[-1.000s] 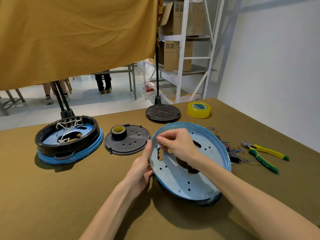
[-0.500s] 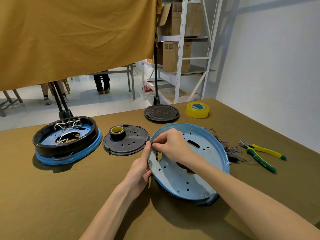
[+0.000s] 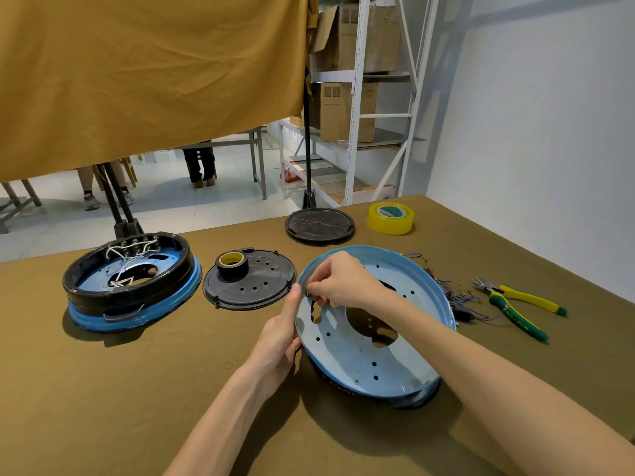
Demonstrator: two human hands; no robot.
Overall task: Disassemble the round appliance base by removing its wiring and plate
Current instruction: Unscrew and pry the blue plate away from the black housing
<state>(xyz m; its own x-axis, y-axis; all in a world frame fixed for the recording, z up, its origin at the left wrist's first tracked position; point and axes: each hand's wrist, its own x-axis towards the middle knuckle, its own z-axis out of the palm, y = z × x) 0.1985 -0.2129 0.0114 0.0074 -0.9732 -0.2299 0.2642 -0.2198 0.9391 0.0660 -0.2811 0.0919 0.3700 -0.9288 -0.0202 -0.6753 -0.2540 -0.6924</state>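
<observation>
Both hands hold the tilted blue plate [image 3: 360, 352] above the worktop [image 3: 103, 389]. Left hand [image 3: 280, 341] fingers clasp its rim; right hand [image 3: 338, 280] fingers pinch something small, seemingly at that rim.

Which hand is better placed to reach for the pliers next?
Right. The right hand works inside the blue plate, nearer the pliers at far right; the left hand steadies the plate's left rim.

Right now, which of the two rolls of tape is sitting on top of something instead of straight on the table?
The black tape roll with the yellow core: it rests on the perforated black plate. The yellow tape roll lies directly on the table, farther back.
</observation>
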